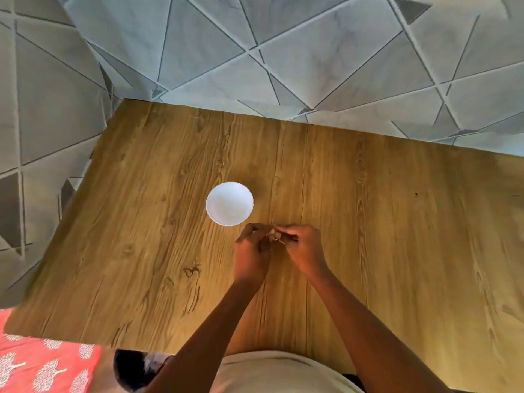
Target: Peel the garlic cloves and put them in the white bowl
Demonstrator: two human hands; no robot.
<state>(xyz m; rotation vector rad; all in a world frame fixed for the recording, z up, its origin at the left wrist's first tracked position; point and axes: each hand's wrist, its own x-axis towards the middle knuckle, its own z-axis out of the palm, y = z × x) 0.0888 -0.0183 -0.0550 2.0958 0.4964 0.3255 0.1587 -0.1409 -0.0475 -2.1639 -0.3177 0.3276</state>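
Note:
A small white bowl with a scalloped rim stands on the wooden table; its inside looks bare. Just in front of it and to its right, both hands meet over the table. My left hand and my right hand pinch a small pale garlic clove between their fingertips. Bits of papery skin stick out under the clove. Most of the clove is hidden by the fingers.
The table's far edge meets a wall with grey triangle pattern. A red patterned cloth lies off the table's near left corner. A dark object sits below the near edge.

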